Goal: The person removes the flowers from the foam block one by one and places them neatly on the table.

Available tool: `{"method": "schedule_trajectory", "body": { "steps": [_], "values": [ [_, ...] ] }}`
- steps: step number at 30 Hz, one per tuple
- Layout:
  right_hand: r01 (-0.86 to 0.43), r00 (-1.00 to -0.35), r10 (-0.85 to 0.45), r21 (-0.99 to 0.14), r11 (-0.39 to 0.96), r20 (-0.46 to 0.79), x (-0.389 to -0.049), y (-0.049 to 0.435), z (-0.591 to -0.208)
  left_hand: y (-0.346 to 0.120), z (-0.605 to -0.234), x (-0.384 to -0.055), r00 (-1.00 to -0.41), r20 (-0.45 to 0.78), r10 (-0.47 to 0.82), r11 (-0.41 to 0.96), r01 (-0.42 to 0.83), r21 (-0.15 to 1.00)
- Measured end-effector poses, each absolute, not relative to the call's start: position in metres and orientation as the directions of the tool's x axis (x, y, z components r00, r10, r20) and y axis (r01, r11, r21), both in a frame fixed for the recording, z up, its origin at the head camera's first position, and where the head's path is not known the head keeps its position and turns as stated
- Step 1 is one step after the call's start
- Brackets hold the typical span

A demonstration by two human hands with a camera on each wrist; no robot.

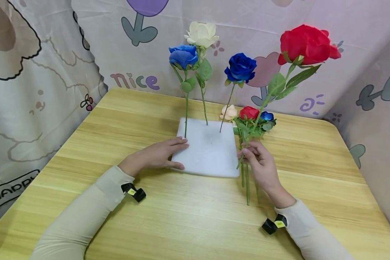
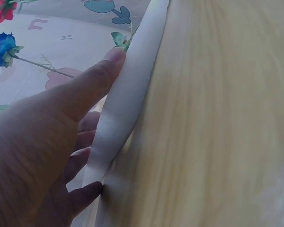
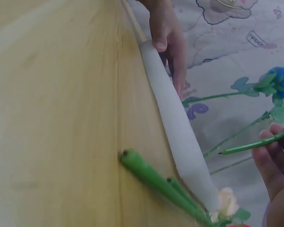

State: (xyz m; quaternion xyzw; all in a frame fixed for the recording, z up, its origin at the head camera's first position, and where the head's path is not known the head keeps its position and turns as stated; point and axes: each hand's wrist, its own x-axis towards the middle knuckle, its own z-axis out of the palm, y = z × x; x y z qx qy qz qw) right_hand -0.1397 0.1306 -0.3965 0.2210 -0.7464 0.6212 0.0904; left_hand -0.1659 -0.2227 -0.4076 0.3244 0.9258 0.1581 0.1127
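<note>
A white foam block (image 1: 208, 155) lies on the table with three artificial roses standing in it: a lighter blue rose (image 1: 183, 56), a white rose (image 1: 201, 34) and a dark blue rose (image 1: 240, 68). My left hand (image 1: 160, 153) rests along the block's left side, thumb at the front corner and fingers extended. In my right hand (image 1: 263, 166), thumb and fingers pinch the stem of a large red rose (image 1: 307, 45), its bloom raised high on the right. The lower tip of that stem (image 3: 255, 144) points free past the fingers in the right wrist view.
Beside the block's right edge lie more artificial roses: a peach rose (image 1: 229, 112), a small red rose (image 1: 248, 113) and a small blue rose (image 1: 267, 116). Their stems (image 1: 248, 187) reach toward the table's front. A printed cloth (image 1: 195, 11) hangs behind the wooden table (image 1: 188, 224).
</note>
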Motion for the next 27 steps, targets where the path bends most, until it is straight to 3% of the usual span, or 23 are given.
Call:
{"method": "schedule_trajectory", "body": {
  "steps": [12,27],
  "values": [
    [-0.397,-0.912,-0.175,-0.904,0.156,0.371,-0.132,0.159,-0.399,-0.222,-0.408,-0.166,-0.765,-0.109,0.635,0.742,0.565,0.36],
    [-0.289,-0.956,-0.137,-0.908,0.304,0.259,-0.125,0.197,-0.408,-0.222,-0.407,-0.164,-0.766,-0.107,0.634,0.741,0.563,0.367]
  ]
}}
